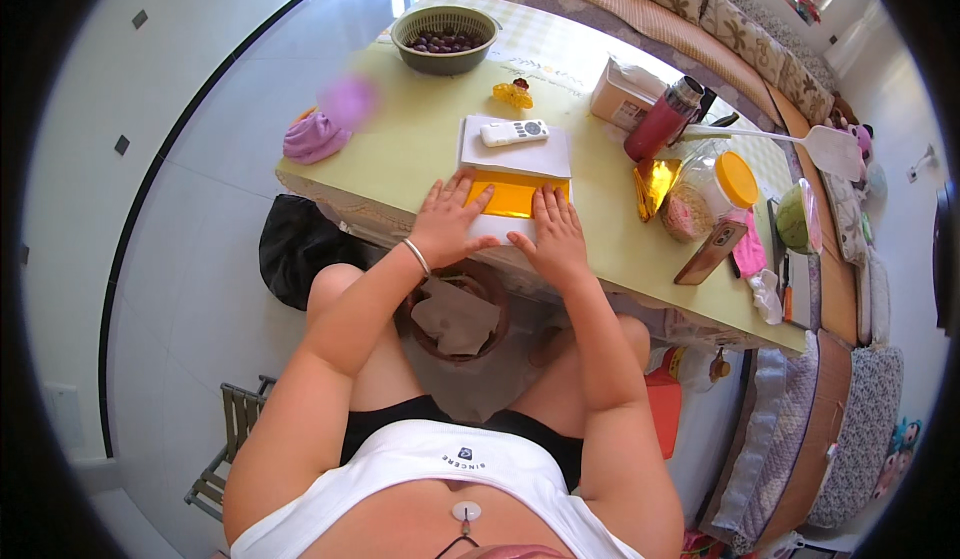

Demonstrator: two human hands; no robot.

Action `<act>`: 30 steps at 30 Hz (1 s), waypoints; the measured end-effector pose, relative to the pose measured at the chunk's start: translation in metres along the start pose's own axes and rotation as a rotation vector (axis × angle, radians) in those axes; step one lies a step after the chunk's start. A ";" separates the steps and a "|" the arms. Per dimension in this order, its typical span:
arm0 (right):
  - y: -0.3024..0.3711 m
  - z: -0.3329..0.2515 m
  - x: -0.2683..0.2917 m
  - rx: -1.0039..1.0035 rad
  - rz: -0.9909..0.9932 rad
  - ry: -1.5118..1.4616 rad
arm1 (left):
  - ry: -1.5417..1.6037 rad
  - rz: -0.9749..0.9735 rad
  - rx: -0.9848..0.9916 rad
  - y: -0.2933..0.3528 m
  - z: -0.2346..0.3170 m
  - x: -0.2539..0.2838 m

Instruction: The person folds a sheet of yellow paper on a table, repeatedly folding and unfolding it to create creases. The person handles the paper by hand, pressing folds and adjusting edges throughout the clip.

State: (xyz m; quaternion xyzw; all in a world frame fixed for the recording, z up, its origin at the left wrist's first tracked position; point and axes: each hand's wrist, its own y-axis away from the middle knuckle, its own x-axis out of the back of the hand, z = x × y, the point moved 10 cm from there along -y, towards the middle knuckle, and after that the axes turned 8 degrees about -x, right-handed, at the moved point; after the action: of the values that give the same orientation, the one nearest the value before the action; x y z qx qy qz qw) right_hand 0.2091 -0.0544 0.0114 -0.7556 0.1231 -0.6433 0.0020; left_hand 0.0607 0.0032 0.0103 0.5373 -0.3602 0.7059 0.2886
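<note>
A shiny gold foil sheet (505, 199) lies on white paper (497, 227) near the table's front edge. My left hand (448, 221) rests flat across the foil's left end, fingers spread. On its right end lies my right hand (553, 236), also flat with the fingers stretched out. Just beyond the foil sits a stack of white paper (480, 162), with a white remote control (514, 133) on top. Farther back on the table is a yellow hair claw clip (514, 94) with a dark red part. Neither hand grips anything.
A green basket (447, 59) of dark round fruit stands far left, a purple cloth (316, 140) nearer. Rightward are a red thermos (665, 119), a tissue box (617, 99), crumpled gold foil (656, 187), a yellow-lidded jar (700, 199) and a propped phone (710, 252). Below, a bin (500, 334) stands between my legs.
</note>
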 end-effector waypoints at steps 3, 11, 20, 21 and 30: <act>0.000 0.005 -0.003 0.005 -0.012 -0.019 | -0.016 -0.047 0.019 0.008 -0.017 0.003; -0.001 0.017 -0.005 -0.050 -0.010 -0.090 | -0.009 -0.182 0.002 0.008 -0.028 0.003; 0.030 0.008 -0.005 -0.068 0.046 0.025 | -0.261 -0.298 -0.015 -0.005 -0.028 0.022; 0.033 0.008 -0.012 -0.083 0.063 0.075 | -0.261 -0.224 -0.082 -0.011 -0.011 0.025; 0.043 0.002 -0.001 -0.078 0.113 0.132 | -0.057 -0.137 -0.160 0.001 0.013 -0.003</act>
State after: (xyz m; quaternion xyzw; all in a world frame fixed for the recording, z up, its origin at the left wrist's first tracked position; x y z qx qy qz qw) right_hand 0.2029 -0.0966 0.0035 -0.7030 0.1904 -0.6852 0.0010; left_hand 0.0679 -0.0086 0.0090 0.5559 -0.3858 0.6378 0.3679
